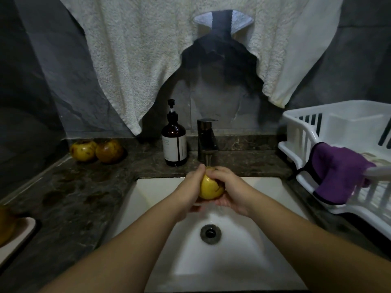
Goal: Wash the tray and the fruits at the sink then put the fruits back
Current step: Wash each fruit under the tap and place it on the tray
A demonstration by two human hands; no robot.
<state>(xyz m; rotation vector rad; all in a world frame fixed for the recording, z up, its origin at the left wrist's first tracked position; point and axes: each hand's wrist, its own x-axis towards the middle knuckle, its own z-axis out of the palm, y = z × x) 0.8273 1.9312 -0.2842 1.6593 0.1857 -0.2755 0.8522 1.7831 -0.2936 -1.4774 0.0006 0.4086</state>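
Over the white sink (148, 199) I hold a yellow fruit (210, 188) under the water running from the dark faucet (207, 140). My left hand (191, 187) wraps its left side, and my right hand (229, 188) curls over its top and right side. Two more yellow-brown fruits (84, 150) (109, 151) lie on the dark counter at the back left. At the left edge a pale tray (21, 231) shows partly, with another fruit (5, 224) on it.
A brown pump bottle (174, 142) stands left of the faucet. A white dish rack (338, 149) with a purple cloth (336, 172) draped over its edge sits on the right counter. White towels (137, 60) hang above the sink. The drain (210, 233) is open below my hands.
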